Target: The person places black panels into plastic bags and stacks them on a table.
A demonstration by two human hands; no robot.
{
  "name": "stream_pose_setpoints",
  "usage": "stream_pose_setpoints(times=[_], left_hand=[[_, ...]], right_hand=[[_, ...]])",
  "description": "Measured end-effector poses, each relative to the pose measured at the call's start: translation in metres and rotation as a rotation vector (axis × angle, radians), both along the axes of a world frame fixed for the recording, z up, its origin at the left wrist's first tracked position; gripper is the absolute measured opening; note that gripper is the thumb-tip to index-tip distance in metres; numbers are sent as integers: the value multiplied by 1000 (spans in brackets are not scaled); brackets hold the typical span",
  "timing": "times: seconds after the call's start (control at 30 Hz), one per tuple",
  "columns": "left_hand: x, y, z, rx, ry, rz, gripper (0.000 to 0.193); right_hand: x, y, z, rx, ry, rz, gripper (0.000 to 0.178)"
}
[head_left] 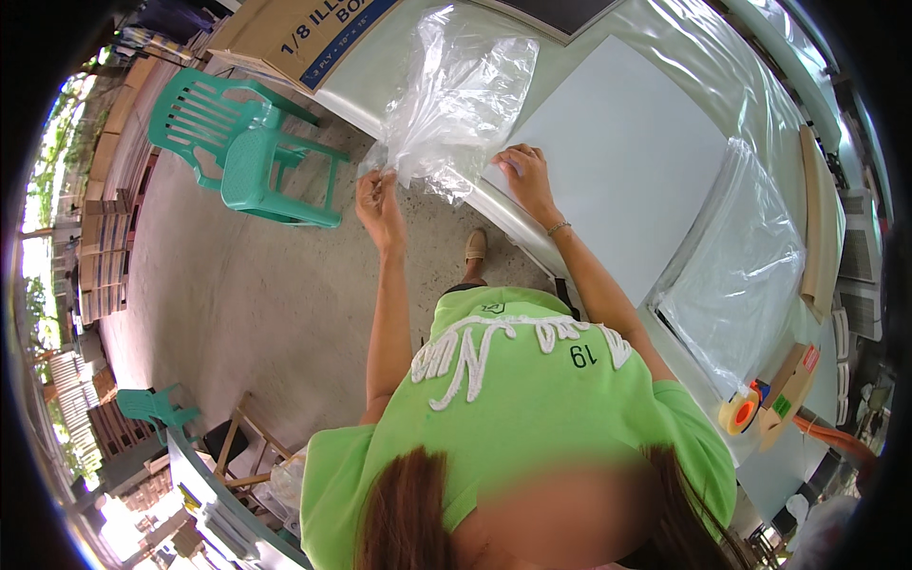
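A crumpled clear plastic bag [465, 90] spreads over the table's near-left edge, partly hanging past it. My left hand [380, 204] is closed on the bag's gathered lower end, out over the floor. On the near-left corner of a large white board [627, 161] rests my right hand [528, 180]. Its fingers are curled beside the bag's right side, and whether they pinch the plastic is too small to tell. The board lies flat on the plastic-covered table.
A cardboard box [294, 43] stands at the table's far left. Clear plastic-wrapped sheets [736, 275] lie right of the board, near a tape roll [740, 415] and a small carton [788, 394]. Green plastic chair [209, 123] and stool [275, 176] stand on the floor at left.
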State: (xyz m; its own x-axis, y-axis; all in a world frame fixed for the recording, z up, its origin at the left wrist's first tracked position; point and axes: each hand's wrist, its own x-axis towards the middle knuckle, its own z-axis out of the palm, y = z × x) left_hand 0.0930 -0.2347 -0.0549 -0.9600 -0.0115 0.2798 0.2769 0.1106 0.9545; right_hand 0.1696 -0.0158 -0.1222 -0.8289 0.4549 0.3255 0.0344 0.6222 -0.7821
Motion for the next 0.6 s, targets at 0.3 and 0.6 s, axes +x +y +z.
stream_pose_setpoints(times=[0.3,0.6], left_hand=[[54,2,10,-149,111,55,7],[80,0,51,-136,231,189,5]], right_hand=[[22,9,13,-128,-37,184,13],[58,14,24,-531,-78,319,15]])
